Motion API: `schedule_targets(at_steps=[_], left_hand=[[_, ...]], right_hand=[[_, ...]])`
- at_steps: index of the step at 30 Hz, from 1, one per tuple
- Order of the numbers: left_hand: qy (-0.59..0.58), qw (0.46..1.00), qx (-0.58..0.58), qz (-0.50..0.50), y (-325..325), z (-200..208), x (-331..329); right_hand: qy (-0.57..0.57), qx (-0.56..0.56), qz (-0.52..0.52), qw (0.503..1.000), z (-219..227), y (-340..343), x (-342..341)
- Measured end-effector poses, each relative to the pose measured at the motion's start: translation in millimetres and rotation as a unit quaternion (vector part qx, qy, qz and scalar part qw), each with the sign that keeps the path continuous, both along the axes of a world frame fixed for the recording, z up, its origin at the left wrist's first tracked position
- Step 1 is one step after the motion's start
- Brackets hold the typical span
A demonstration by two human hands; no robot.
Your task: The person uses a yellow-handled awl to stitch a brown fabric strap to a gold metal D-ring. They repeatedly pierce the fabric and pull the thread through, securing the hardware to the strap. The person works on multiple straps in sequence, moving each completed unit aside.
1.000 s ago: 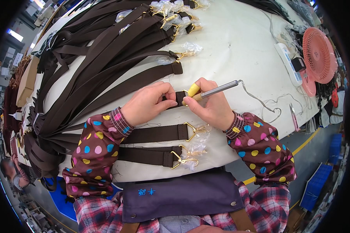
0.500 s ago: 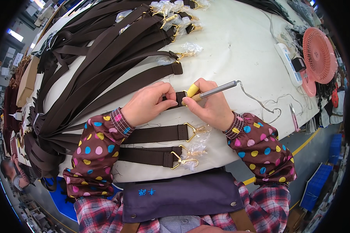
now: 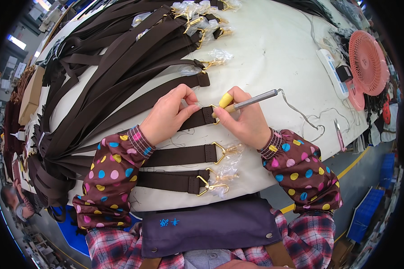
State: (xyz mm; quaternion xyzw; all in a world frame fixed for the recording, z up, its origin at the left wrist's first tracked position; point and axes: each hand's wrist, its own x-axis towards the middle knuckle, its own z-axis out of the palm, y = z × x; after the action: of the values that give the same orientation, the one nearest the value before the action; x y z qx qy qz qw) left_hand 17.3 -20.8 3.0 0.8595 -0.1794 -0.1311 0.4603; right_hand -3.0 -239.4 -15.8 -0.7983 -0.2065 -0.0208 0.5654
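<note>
A dark brown webbing strap (image 3: 195, 121) lies between my hands, its stitched end looped on a gold ring (image 3: 216, 121). My left hand (image 3: 170, 112) is closed in a pinch over the strap, with a fine thread at its fingertips. In my right hand (image 3: 248, 120) is a corded pen-shaped tool (image 3: 256, 98) with a metal barrel; its tip is beside the stitched end. That thumb presses by the gold ring, and a yellow finger cover (image 3: 224, 101) sits on the index finger. Nearer me are two more straps (image 3: 179, 155) with gold hardware partly wrapped in clear plastic.
A large bundle of brown straps (image 3: 98, 85) spreads across the left of the white table (image 3: 265, 49). At right stand a pink fan (image 3: 368, 62), a white power strip (image 3: 333, 74) and small thread snips (image 3: 339, 134). A grey cord (image 3: 300, 117) trails from the tool.
My left hand has moved up and slightly left off the strap's end, so more of the strap shows. My right hand and the tool have shifted slightly right.
</note>
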Motion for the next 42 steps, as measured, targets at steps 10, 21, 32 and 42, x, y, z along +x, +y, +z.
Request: schedule_targets(at_steps=[10, 21, 32, 42], left_hand=[[-0.064, 0.996, 0.036, -0.044, -6.3, 1.8, 7.0], [-0.021, 0.999, -0.002, -0.026, -6.4, -4.2, 9.6], [0.006, 1.0, -0.001, -0.018, -7.0, -1.1, 9.5], [-0.021, 0.998, 0.022, -0.064, -2.9, -1.7, 9.9]], right_hand=[[0.036, 0.02, -0.029, 0.999, 0.0, 2.8, 6.9], [0.029, -0.01, -0.018, 0.999, -3.7, 3.1, 8.7], [0.028, -0.029, -0.019, 0.999, -5.5, 3.0, 9.9], [0.008, -0.046, -0.022, 0.999, -4.0, 4.2, 9.9]])
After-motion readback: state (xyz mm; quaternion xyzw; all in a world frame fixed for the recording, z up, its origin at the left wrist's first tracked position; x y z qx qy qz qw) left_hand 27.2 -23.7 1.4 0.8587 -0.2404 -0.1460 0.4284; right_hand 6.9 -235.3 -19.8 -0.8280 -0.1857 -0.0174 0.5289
